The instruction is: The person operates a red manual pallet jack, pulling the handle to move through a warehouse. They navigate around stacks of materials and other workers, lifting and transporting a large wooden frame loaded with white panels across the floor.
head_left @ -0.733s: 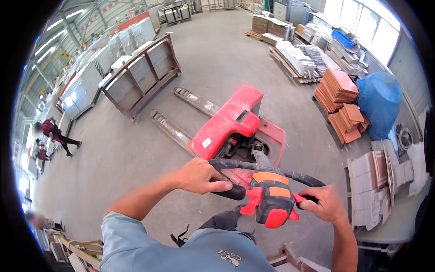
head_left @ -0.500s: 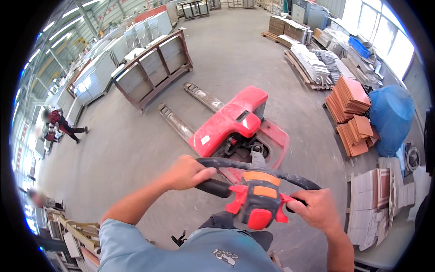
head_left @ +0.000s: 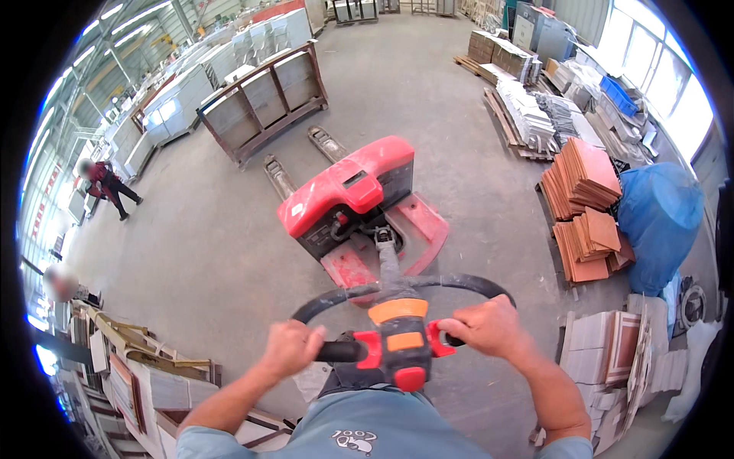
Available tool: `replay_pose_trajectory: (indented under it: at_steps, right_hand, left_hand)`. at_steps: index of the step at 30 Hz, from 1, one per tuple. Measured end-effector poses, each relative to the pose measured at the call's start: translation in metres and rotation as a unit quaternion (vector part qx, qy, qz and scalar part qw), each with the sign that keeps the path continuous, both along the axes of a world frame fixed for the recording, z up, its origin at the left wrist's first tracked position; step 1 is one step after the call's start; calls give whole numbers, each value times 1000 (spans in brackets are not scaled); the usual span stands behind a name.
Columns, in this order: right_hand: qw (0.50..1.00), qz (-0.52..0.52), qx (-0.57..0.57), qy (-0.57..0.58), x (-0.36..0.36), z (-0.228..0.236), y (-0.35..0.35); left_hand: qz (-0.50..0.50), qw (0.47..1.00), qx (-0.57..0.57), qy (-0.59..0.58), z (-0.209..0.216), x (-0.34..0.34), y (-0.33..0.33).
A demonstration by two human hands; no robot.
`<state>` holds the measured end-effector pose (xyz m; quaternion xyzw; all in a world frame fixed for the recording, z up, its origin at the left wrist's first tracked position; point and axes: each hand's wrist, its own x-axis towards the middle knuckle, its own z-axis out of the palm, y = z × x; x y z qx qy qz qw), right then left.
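Observation:
Ahead of me is a red electric pallet truck [head_left: 344, 180], its two forks [head_left: 327, 143] pointing away toward the far left. Its black steering handle [head_left: 394, 329], with orange panels and red thumb levers, is close in front of my shirt. My left hand [head_left: 290, 348] is wrapped round the left grip, and my right hand [head_left: 489, 325] closes round the right grip with its thumb near the red lever. A tiller arm [head_left: 388, 260] links handle and truck. No load shows on the visible part of the forks.
A brown metal rack [head_left: 264, 103] with upright panels stands beyond the forks. Along the right are stacked orange boards [head_left: 585, 180], a blue-covered bundle [head_left: 661, 222] and pale panels [head_left: 600, 348]. A person [head_left: 111, 183] stands far left; boards and frames [head_left: 153, 367] are at near left.
The truck body has swung left in view and its forks point more directly ahead. The handle has turned, my left hand coming nearer me and my right hand moving left and forward.

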<state>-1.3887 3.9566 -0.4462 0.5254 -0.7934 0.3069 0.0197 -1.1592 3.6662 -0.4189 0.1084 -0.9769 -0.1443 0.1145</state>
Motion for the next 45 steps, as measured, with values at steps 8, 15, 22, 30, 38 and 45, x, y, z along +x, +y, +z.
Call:
replay_pose_trajectory:
  at_steps: [8, 15, 22, 30, 38, 45]
  right_hand:
    - [995, 71, -32, 68, -169, -36, 73]
    - [990, 116, -4, 74, -293, -44, 69]
    - [984, 158, 2, 78, -285, -38, 65]
    - [982, 177, 2, 68, -286, -29, 49]
    - [952, 226, -36, 206, -292, 12, -42]
    - [961, 213, -31, 172, -308, 18, -100]
  left_hand:
    - [98, 994, -7, 46, -29, -101, 153]
    - [102, 993, 6, 57, -58, -205, 172]
    - [118, 991, 13, 62, -51, -182, 188]
    - [183, 981, 28, 55, -62, -181, 187]
    - [304, 929, 46, 208, -35, -194, 93]
    - [341, 905, 66, 245, -29, -213, 38]
